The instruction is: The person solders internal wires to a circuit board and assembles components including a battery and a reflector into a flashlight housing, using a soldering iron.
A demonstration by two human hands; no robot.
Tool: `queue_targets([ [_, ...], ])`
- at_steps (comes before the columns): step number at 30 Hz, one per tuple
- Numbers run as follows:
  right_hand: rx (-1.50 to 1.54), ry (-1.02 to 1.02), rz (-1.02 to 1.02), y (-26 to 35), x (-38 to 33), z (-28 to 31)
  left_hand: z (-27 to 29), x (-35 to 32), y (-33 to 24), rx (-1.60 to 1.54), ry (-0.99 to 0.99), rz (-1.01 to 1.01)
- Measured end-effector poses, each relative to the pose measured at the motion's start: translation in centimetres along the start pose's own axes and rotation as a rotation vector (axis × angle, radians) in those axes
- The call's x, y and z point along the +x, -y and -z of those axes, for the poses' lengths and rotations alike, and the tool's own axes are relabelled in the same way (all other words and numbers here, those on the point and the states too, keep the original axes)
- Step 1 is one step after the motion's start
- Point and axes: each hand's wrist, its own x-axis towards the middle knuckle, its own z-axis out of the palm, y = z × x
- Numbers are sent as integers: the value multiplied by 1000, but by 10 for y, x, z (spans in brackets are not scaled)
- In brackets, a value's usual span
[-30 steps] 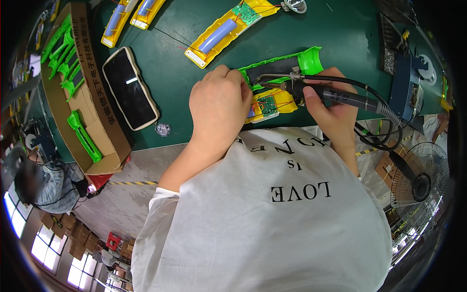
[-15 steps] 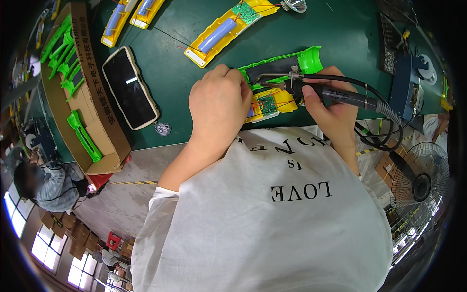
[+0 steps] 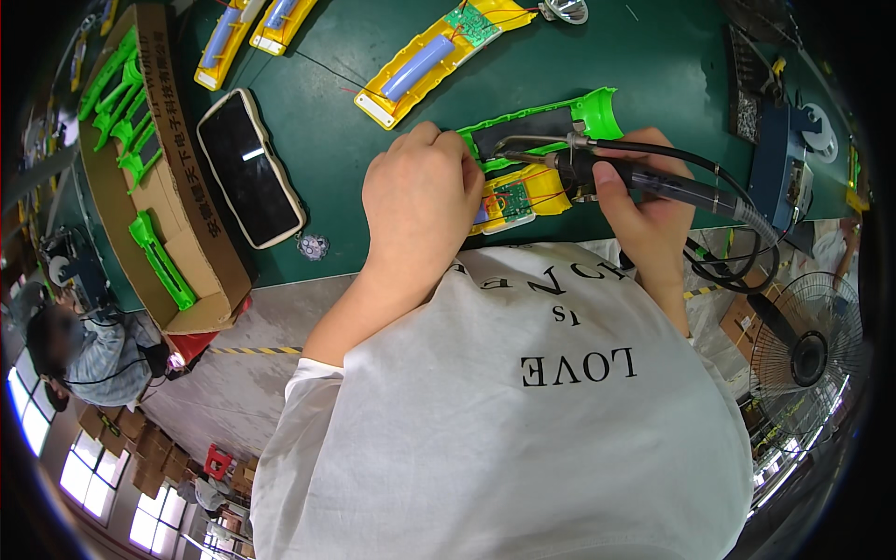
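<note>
In my right hand (image 3: 644,215) is a black soldering iron (image 3: 691,189) with a cable and a bent metal feed tube beside its tip. The tip points left, over the gap between a green plastic shell half (image 3: 599,114) and a yellow shell half (image 3: 551,191). A green circuit board (image 3: 513,199) with thin red and black wires sits in the yellow half. My left hand (image 3: 418,196) rests at the left ends of both halves, its fingers curled in; the fingertips and whatever they pinch are hidden. Part of a blue-violet cell shows beside that hand.
Farther back lies a yellow shell (image 3: 380,110) with a cell, board and wired reflector lamp (image 3: 567,9). To the left are a phone (image 3: 247,168) and a cardboard box (image 3: 201,224) of green shells. A blue device (image 3: 782,173) stands right; a fan (image 3: 807,359) is beyond the table edge.
My right hand has shifted slightly right with the soldering iron, and its cable has swung a little. My left hand and the shells stay almost where they were.
</note>
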Motion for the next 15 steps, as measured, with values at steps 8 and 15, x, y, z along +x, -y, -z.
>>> queue_targets([
  [8,54,-157,140,-9,2,10,0,1,-1,-1,4,18],
  [15,376,-392,30,-27,26,26,4,-1,-1,25,9,-20],
])
